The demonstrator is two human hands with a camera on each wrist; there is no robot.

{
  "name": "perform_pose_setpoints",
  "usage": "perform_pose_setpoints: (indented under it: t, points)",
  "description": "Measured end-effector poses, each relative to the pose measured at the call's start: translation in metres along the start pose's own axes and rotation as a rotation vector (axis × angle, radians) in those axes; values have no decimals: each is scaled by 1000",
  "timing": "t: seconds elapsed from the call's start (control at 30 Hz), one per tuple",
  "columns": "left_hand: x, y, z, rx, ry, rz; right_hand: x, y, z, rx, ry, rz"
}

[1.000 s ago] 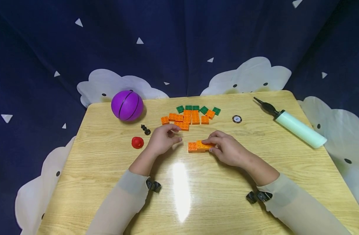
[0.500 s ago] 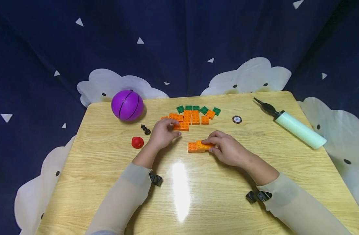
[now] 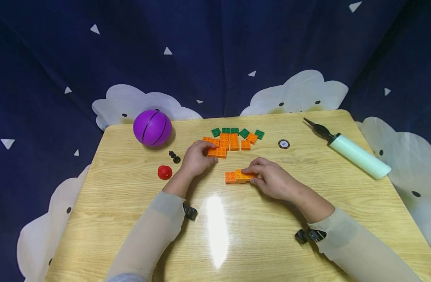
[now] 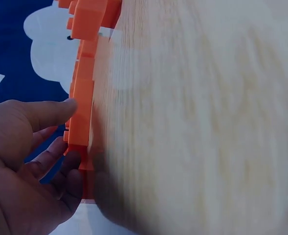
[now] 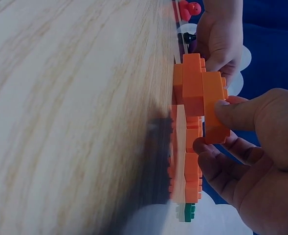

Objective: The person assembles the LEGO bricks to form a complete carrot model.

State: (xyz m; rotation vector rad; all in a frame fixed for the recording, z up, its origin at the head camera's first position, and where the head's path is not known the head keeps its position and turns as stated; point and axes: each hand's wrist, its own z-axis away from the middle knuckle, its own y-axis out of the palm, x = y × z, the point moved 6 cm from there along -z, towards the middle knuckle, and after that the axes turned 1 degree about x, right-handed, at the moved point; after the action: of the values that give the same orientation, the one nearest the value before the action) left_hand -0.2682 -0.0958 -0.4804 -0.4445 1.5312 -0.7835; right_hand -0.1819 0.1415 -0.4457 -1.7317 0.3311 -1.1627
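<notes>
In the head view my right hand (image 3: pixel 273 178) pinches the right end of a lighter orange building brick (image 3: pixel 243 175) between thumb and fingers. That brick is joined on top of other orange bricks (image 3: pixel 230 178) at the middle of the table. The right wrist view shows the thumb on the held brick (image 5: pixel 213 120) and fingertips at its lower end. My left hand (image 3: pixel 195 158) is at a long orange brick (image 3: pixel 218 153) at the front of the loose pile. Its thumb lies along the front edge and its index finger at the back edge, gripping the left end.
Behind stand more orange bricks (image 3: pixel 233 141) and several green bricks (image 3: pixel 226 130). A purple ball (image 3: pixel 152 128), a small black beaded piece (image 3: pixel 174 157) and a red duck (image 3: pixel 164 172) lie left. A round chip (image 3: pixel 284 144) and a hand pump (image 3: pixel 357 154) are at right.
My left hand has moved forward to the long orange brick, and its thumb has come up to the front edge. My right hand stays on its brick.
</notes>
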Motion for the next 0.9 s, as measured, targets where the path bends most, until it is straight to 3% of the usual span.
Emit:
perform_pose_setpoints:
  t: [0.47,0.9]
  points:
    - [-2,4,3,16,12,-63,0,0,0,-1,2,-1]
    - [0,5,14,39,-31,-56,-1,1,-1,5,11,-4]
